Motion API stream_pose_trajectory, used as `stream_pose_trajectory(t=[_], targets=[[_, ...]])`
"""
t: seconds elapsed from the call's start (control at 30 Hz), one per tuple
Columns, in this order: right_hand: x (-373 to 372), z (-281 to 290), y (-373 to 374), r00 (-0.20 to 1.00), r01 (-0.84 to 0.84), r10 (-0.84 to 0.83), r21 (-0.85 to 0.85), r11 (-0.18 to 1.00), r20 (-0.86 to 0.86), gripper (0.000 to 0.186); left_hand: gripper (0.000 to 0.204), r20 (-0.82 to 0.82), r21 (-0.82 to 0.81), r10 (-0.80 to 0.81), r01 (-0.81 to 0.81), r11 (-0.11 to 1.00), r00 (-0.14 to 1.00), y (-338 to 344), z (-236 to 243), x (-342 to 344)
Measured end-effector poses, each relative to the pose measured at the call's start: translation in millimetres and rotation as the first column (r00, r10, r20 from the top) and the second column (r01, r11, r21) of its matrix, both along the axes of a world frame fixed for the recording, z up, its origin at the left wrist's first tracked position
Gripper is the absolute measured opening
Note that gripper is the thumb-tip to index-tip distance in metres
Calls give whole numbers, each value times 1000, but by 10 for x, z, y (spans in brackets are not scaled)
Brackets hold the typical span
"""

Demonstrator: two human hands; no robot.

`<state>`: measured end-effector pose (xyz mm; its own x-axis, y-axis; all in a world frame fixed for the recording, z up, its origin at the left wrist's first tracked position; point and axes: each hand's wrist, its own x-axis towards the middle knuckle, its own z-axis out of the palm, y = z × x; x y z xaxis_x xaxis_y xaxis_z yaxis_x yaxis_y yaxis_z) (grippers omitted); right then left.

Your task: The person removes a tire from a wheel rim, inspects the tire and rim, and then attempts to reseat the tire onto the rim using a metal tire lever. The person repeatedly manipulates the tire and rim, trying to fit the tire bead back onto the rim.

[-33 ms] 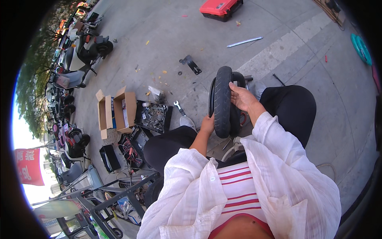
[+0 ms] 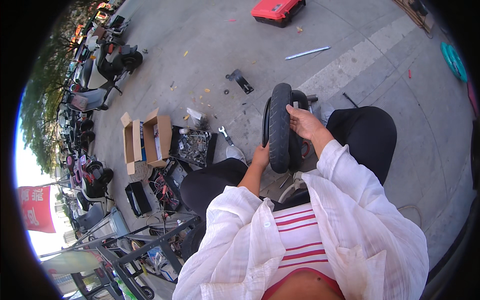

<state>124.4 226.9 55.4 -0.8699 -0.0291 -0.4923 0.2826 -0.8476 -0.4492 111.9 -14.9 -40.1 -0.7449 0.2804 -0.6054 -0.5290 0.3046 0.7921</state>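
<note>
Upright between my knees stands a wheel with a black rubber tyre [image 2: 280, 127], its worn tread facing me. On its left side my left hand [image 2: 260, 156] is closed at the lower edge; its fingertips are hidden behind the tyre. My right hand [image 2: 305, 123] grips the wheel from the right, thumb against the tread edge and the other fingers partly out of sight. A second dark rounded part [image 2: 300, 99] shows just behind the tyre on the right. Scissors-like red handles [image 2: 305, 149] lie below my right hand.
Left of my knee are an open-end wrench [image 2: 223, 131], a black tray of small metal parts [image 2: 194, 146] and open cardboard boxes [image 2: 157, 136]. Ahead lie a black bracket [image 2: 241, 81], a silver bar [image 2: 307, 53] and a red case [image 2: 276, 11]. Scooters [image 2: 107, 65] line the far left.
</note>
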Motion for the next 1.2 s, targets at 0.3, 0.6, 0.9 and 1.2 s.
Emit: stream_pose_trajectory(t=[0.3, 0.6, 0.9, 1.2], targets=[[-45, -38, -88, 1000, 0, -1, -35, 999, -18, 33, 44, -154, -117, 142, -161, 980, 978, 164, 468, 272], [-159, 133, -263, 995, -91, 79, 250, 964, 58, 48, 46, -219, -174, 121, -161, 972, 968, -134, 93, 74], [13, 325, -284, 911, -287, 300, 957, -32, 283, 68, 35, -175, 30, 246, -244, 969, 953, -249, -112, -184], [377, 274, -555, 852, -524, 363, 590, 614, 378, 52, 29, 106, 317, 526, -530, 786, 844, -405, -508, -514]])
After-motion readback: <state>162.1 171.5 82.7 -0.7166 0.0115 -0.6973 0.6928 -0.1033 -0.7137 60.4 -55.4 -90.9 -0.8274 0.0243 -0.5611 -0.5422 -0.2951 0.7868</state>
